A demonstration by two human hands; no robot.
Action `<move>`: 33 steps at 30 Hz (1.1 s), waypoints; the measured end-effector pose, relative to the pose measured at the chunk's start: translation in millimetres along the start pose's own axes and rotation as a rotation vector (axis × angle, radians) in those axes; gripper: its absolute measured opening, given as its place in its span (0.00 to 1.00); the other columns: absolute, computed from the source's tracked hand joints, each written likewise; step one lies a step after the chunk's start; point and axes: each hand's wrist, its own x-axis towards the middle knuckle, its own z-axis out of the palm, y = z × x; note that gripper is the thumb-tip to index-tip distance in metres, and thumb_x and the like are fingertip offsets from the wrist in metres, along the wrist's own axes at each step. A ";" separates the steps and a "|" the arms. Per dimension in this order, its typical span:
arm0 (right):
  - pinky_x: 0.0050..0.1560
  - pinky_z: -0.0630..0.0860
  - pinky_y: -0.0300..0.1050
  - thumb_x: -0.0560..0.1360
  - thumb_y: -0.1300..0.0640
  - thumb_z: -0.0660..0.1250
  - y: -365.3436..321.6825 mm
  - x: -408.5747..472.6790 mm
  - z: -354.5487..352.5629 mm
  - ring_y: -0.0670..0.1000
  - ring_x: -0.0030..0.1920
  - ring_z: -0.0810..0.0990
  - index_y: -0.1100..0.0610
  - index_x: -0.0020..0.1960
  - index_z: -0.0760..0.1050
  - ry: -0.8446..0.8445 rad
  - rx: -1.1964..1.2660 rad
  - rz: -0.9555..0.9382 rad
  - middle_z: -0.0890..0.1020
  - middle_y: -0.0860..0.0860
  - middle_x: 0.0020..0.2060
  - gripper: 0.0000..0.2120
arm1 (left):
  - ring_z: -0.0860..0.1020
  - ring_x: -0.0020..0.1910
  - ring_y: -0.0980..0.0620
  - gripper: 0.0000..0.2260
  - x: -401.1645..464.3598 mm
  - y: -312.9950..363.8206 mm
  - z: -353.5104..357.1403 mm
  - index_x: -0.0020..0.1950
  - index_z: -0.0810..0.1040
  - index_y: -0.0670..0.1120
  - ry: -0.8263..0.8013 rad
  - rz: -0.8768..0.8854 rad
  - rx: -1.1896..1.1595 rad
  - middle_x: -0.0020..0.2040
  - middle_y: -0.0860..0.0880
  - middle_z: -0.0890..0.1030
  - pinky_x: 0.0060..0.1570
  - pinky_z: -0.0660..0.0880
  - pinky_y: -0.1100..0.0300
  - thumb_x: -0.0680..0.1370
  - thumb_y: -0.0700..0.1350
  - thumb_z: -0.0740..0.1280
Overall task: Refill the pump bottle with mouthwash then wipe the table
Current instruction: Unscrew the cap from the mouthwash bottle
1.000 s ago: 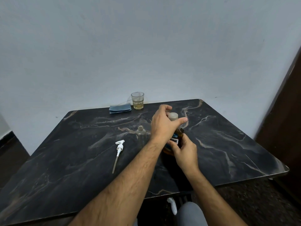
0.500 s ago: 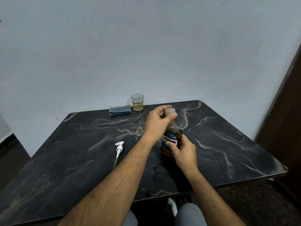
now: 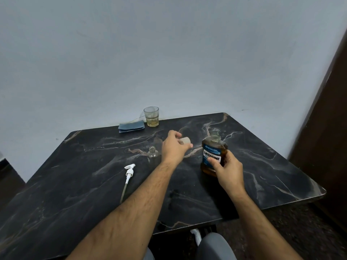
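An amber mouthwash bottle with a blue label stands uncapped on the dark marble table, right of centre. My right hand grips its lower body. My left hand is off to the bottle's left, holding the beige cap between fingers and thumb. A small clear pump bottle stands open just left of my left hand. Its white pump head with the dip tube lies flat on the table further left.
A folded blue cloth and a glass with a little yellowish liquid sit at the table's far edge against the wall. A dark door or panel rises on the right. My knees show below the near edge.
My left hand has taken the cap off the mouthwash bottle and moved left with it. The bottle's open neck now shows, and my right hand still holds the bottle.
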 end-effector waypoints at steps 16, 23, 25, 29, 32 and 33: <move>0.54 0.77 0.40 0.73 0.54 0.74 12.2 5.2 -4.1 0.42 0.52 0.81 0.51 0.59 0.77 0.044 -0.046 -0.066 0.81 0.40 0.48 0.15 | 0.79 0.58 0.50 0.23 27.8 -38.7 57.2 0.67 0.75 0.49 -0.083 0.011 0.355 0.59 0.49 0.82 0.59 0.77 0.54 0.72 0.45 0.75; 0.55 0.79 0.45 0.73 0.54 0.74 12.0 6.0 -4.6 0.42 0.50 0.81 0.49 0.57 0.77 0.033 -0.029 -0.064 0.80 0.39 0.45 0.14 | 0.77 0.58 0.50 0.28 6.9 -37.6 49.8 0.72 0.70 0.49 0.001 0.071 0.239 0.63 0.49 0.76 0.60 0.76 0.53 0.74 0.47 0.73; 0.55 0.80 0.47 0.72 0.55 0.75 9.5 6.9 -5.6 0.43 0.50 0.81 0.46 0.54 0.75 0.021 -0.005 -0.051 0.81 0.39 0.45 0.14 | 0.79 0.50 0.55 0.20 -12.6 -32.7 41.7 0.67 0.75 0.50 0.070 0.143 0.126 0.57 0.52 0.79 0.55 0.78 0.56 0.75 0.48 0.72; 0.55 0.80 0.46 0.72 0.58 0.75 2.3 9.2 -9.8 0.42 0.49 0.82 0.44 0.51 0.74 -0.042 0.079 0.005 0.82 0.42 0.45 0.15 | 0.81 0.42 0.60 0.07 -56.7 -30.5 16.9 0.50 0.80 0.55 0.148 0.223 -0.087 0.43 0.57 0.82 0.44 0.77 0.67 0.75 0.45 0.72; 0.54 0.79 0.43 0.71 0.57 0.76 -3.2 9.4 -9.9 0.41 0.49 0.82 0.44 0.51 0.73 -0.083 0.141 0.021 0.83 0.43 0.48 0.16 | 0.81 0.39 0.61 0.06 -76.1 -37.2 -4.5 0.47 0.80 0.55 0.198 0.185 -0.205 0.40 0.57 0.83 0.41 0.76 0.71 0.75 0.44 0.73; 0.54 0.79 0.43 0.71 0.57 0.77 -4.4 8.9 -7.8 0.42 0.50 0.83 0.43 0.52 0.74 -0.090 0.161 0.030 0.83 0.43 0.48 0.16 | 0.81 0.38 0.62 0.06 -79.7 -41.1 -11.2 0.46 0.80 0.55 0.212 0.176 -0.221 0.40 0.57 0.83 0.41 0.75 0.71 0.75 0.43 0.73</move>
